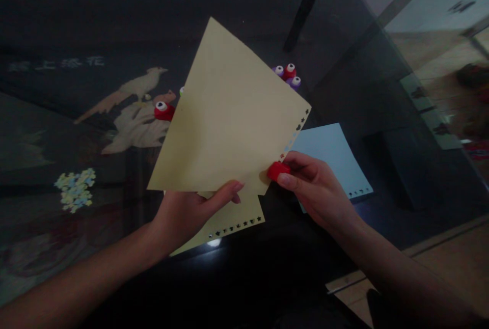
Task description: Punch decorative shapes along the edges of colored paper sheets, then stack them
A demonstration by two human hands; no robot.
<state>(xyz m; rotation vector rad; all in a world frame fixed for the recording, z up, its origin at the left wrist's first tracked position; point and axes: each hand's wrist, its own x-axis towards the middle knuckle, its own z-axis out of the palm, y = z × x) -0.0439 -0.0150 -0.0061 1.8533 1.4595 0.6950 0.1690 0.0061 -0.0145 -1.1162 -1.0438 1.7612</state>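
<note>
While your left hand (191, 209) pinches the lower edge of the yellow paper (225, 120) above the dark tabletop (57, 23), your right hand (313, 186) grips a red punch (278, 170) clamped on the sheet's right edge. Near the tabletop's right edge, a blue sheet (332, 151) lies flat beneath your right hand.

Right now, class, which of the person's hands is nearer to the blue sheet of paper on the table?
Right. The right hand, pinching a red punch, overlaps the blue sheet; the left hand holds the yellow sheet, farther away.
</note>
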